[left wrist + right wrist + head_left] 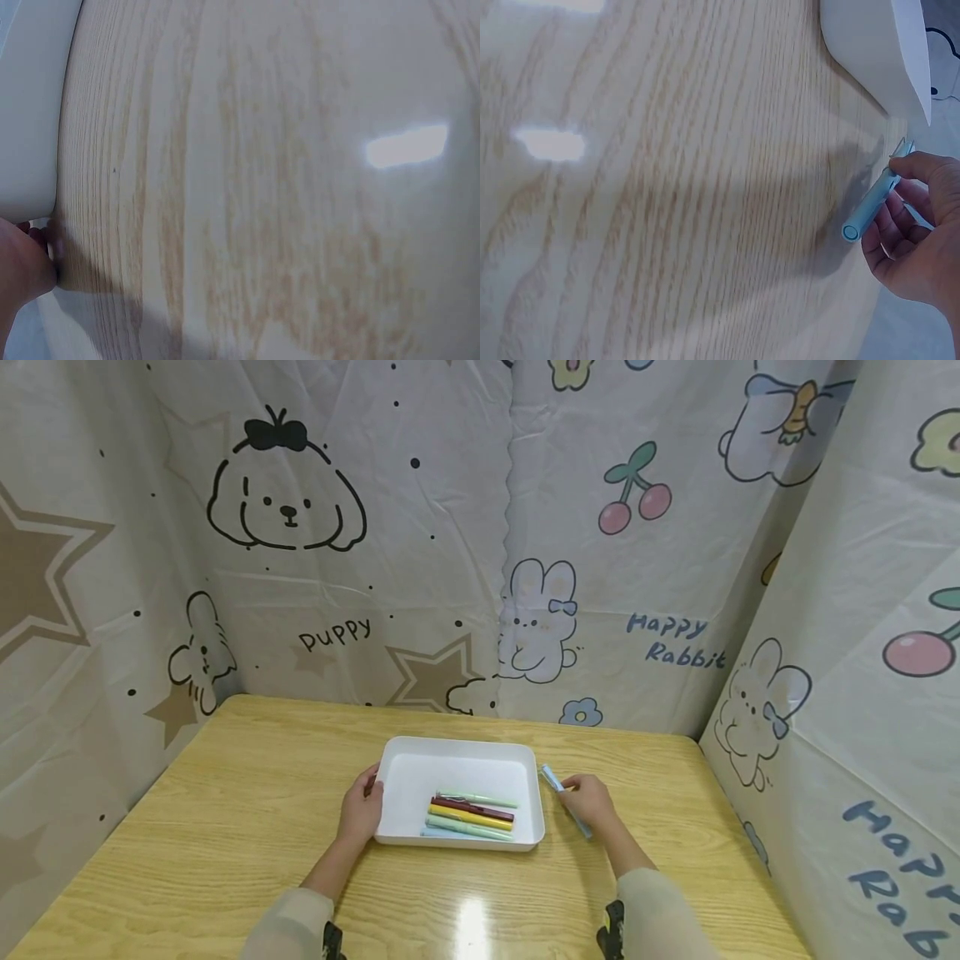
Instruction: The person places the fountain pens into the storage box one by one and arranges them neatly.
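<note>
A white rectangular tray lies on the wooden table, with several pens grouped in its front right part: green ones, a dark red one, a yellow one and a light blue one along the front. At the tray's left wall is my left hand, fingers around the outside of the rim; in the left wrist view only part of it shows beside the tray's corner. Just right of the tray my right hand pinches a light blue pen between thumb and fingers, the pen slanting over the table.
The wooden table runs to a printed cloth hung at its back and both sides. Light glares off the table's near middle. A dark cable shows beyond the tray in the right wrist view.
</note>
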Tool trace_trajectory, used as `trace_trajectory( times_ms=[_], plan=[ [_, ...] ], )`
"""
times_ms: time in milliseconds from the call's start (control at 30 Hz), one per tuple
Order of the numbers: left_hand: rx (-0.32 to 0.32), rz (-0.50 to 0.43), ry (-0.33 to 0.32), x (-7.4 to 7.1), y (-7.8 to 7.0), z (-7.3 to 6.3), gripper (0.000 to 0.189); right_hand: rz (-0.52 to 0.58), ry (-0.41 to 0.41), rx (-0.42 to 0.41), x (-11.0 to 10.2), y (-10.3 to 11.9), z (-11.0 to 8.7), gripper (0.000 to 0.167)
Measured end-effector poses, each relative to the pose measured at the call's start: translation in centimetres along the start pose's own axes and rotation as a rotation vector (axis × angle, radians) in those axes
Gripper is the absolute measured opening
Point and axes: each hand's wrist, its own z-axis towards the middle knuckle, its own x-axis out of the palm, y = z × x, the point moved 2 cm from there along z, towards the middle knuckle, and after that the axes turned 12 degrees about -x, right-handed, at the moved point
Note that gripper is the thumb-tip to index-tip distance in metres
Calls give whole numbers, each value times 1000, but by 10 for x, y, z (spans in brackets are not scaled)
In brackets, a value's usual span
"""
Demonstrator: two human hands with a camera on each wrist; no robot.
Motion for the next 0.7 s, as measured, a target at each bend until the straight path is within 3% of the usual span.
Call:
trace_trajectory(
  times_ms=[700],
  plan=[
    [-12,-4,17,0,2,3,42,-38,25,-108,-20,13,2,25]
  ],
)
